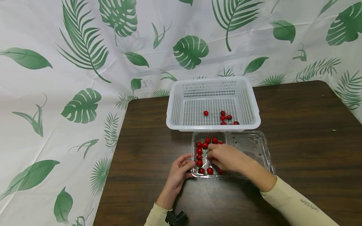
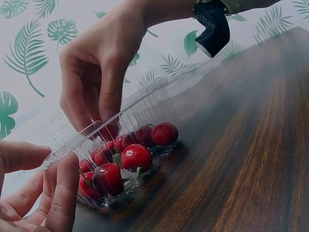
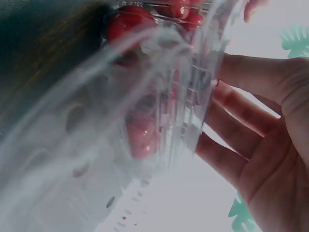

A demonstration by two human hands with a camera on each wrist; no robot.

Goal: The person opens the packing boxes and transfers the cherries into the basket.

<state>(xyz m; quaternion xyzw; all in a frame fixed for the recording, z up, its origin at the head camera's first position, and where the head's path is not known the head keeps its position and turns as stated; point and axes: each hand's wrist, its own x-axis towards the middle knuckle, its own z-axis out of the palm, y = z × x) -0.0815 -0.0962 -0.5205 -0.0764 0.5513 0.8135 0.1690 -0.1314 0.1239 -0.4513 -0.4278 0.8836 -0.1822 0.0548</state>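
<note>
A clear plastic clamshell box [image 1: 207, 164] lies on the table with rows of red cherries [image 1: 199, 151] along its sides, some with green stems. My left hand [image 1: 178, 172] grips the box's left side, with the thumb at the rim and the fingers outside the wall. From above, my right hand [image 1: 226, 156] reaches into the box, thumb and fingers drawn together. In the left wrist view its fingertips pinch a dark red cherry [image 2: 110, 129], partly hidden behind the rim. The right wrist view shows the right hand's fingers [image 3: 231, 121] beside the clear wall, their tips partly covered.
The box's hinged lid [image 1: 247, 145] lies open to the right, beneath the right forearm. Behind the box stands a white perforated basket [image 1: 212, 128] with several loose cherries [image 1: 223, 118]. Dark wooden table [image 1: 147, 141] surrounds them, and a leaf-print cloth [image 1: 158, 56] hangs behind.
</note>
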